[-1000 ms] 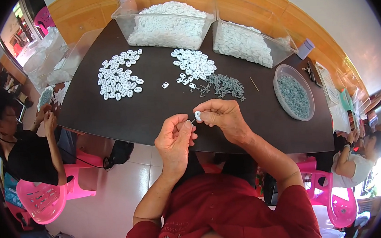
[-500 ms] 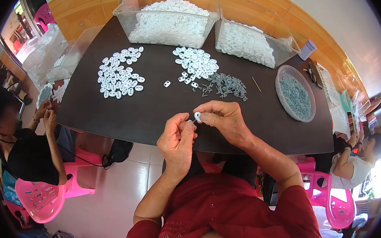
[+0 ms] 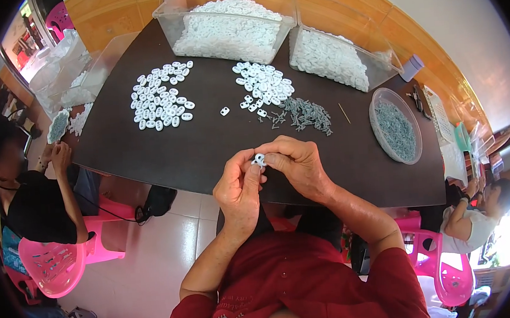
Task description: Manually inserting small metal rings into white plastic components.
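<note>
Head view, hands: left hand (image 3: 238,191) and right hand (image 3: 297,163) meet above the near edge of the dark table (image 3: 166,150); fingertips of both pinch one small white plastic piece (image 3: 259,159) between them.
Grip, left: closed, thumb and forefinger on the white piece.
Grip, right: closed, fingers curled over the same piece from the right.
Piece location: in the air between the two hands, just over the table's near edge.
Left pile: flat spread of white pieces (image 3: 161,97), well apart from the hands.
Middle pile: second white heap (image 3: 264,83), with one stray piece (image 3: 224,111) lying between the two piles.
Grey parts: loose scatter of small grey pins (image 3: 306,113) beside the middle pile.
Round dish: clear, round, filled with grey parts (image 3: 396,125), on the table's right side.
Bins: two clear rectangular tubs heaped with white pieces, one (image 3: 227,20) at far centre, one (image 3: 334,53) to its right.
Small box: grey-blue, at the far right corner (image 3: 412,67); markings too small to tell.
Others: a seated person in black (image 3: 29,189) at left, on a pink chair (image 3: 49,262); another person (image 3: 477,214) at right.
</note>
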